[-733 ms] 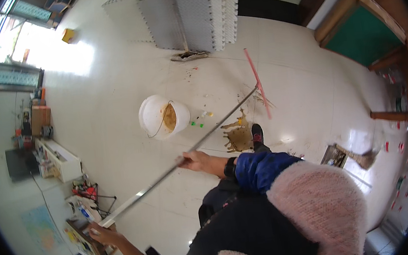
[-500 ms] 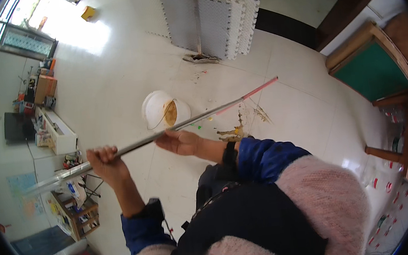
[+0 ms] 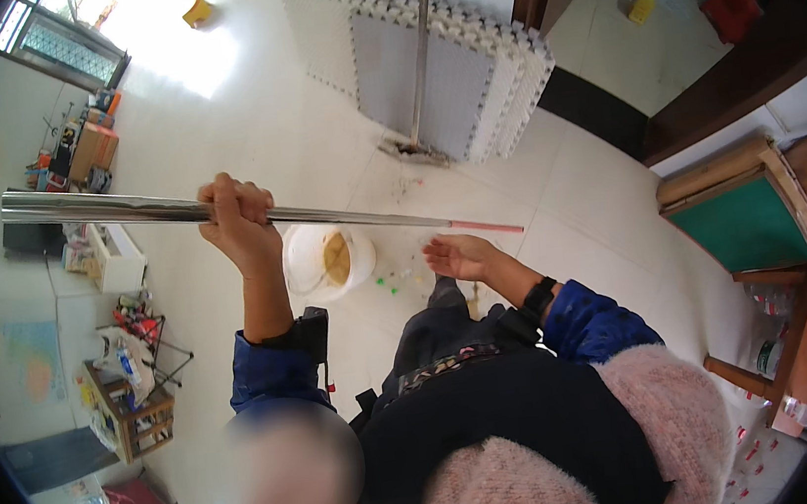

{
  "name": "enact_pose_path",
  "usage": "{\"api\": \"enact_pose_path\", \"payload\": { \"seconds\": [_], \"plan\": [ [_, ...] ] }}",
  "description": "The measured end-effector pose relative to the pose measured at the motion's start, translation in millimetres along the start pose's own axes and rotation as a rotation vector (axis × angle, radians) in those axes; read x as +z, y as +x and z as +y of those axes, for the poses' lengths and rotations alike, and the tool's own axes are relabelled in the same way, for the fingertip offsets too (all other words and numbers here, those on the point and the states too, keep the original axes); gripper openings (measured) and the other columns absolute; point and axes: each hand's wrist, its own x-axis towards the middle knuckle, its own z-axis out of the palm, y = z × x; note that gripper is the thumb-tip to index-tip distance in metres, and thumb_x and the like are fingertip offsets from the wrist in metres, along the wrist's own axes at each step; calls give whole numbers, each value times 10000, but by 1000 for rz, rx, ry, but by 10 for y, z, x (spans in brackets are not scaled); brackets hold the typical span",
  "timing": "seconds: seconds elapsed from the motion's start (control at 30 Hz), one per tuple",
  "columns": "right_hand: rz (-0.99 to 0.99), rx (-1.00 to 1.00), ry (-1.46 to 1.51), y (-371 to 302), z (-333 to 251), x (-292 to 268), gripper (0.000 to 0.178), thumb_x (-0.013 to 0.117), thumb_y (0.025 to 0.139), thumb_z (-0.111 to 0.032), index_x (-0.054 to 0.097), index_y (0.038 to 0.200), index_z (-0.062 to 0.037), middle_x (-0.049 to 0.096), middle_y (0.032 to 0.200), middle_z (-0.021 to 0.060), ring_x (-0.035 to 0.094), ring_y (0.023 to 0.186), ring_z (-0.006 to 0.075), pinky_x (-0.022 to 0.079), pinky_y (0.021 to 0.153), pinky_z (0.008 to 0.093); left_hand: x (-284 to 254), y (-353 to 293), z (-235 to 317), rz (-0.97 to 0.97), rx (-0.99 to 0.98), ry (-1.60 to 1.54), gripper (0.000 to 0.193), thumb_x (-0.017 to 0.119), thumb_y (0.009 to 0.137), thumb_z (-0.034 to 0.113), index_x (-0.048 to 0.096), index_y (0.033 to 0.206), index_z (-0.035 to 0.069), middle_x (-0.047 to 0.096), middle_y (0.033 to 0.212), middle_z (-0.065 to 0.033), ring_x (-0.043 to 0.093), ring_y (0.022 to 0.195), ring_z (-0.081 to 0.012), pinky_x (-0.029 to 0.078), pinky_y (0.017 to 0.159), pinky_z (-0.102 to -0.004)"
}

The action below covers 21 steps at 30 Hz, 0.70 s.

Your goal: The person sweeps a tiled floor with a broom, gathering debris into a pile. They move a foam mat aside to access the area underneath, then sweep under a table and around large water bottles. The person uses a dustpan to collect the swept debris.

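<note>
Item inspected: metal pole (image 3: 350,217), fitted with a red blade (image 3: 485,227) at its far end. It is held crosswise over the floor (image 3: 598,255), thick end at about nine o'clock of the left hand (image 3: 238,211), blade just past three. The left fingers are clamped around the shaft. The right hand (image 3: 462,257), between three and four o'clock of the left, has its fingers extended and appears clear of the pole.

Risk one: the blade end could dip or twist, the cause being a long, smooth shaft borne by one hand. Risk two: brownish contents (image 3: 336,258) could spill from the white bucket (image 3: 363,262), at four o'clock of the left hand, if the shaft knocks its rim; present contact cannot be confirmed. Risk three: a wide swing could topple the mop (image 3: 422,59) or foam mats (image 3: 463,76), both near one o'clock of the bucket.
</note>
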Motion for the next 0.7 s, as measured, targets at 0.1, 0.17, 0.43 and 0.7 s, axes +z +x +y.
{"api": "enact_pose_path", "payload": {
  "seconds": [0.1,0.17,0.43,0.7],
  "plan": [
    [157,-64,104,180,-781,-119,146,538,880,-186,560,914,-45,634,937,125,612,864,260,508,817,391,208,724,-279,-58,-29,-31,234,500,892,75,396,684,97,298,486,32,260,393,-55,263,382,-226],
    [298,-189,151,206,-1442,-108,123,530,876,-157,562,891,-39,636,904,130,614,842,257,515,798,398,323,1218,-502,-126,-31,-30,229,499,893,72,403,686,92,307,485,30,262,391,-56,256,376,-222],
    [474,-513,-59,389,-2916,279,114,526,869,-149,514,900,-40,611,896,137,612,783,271,539,712,409,764,2595,-1228,-271,-33,168,260,581,880,169,461,682,51,390,496,23,349,411,-53,283,390,-213],
    [762,-526,-590,1228,-5914,171,138,570,820,-137,511,922,-65,582,861,94,591,712,217,542,606,396,2543,4150,-2903,-142,-156,549,259,623,855,215,513,714,27,448,515,11,400,435,-56,326,418,-203]
  ]
}}
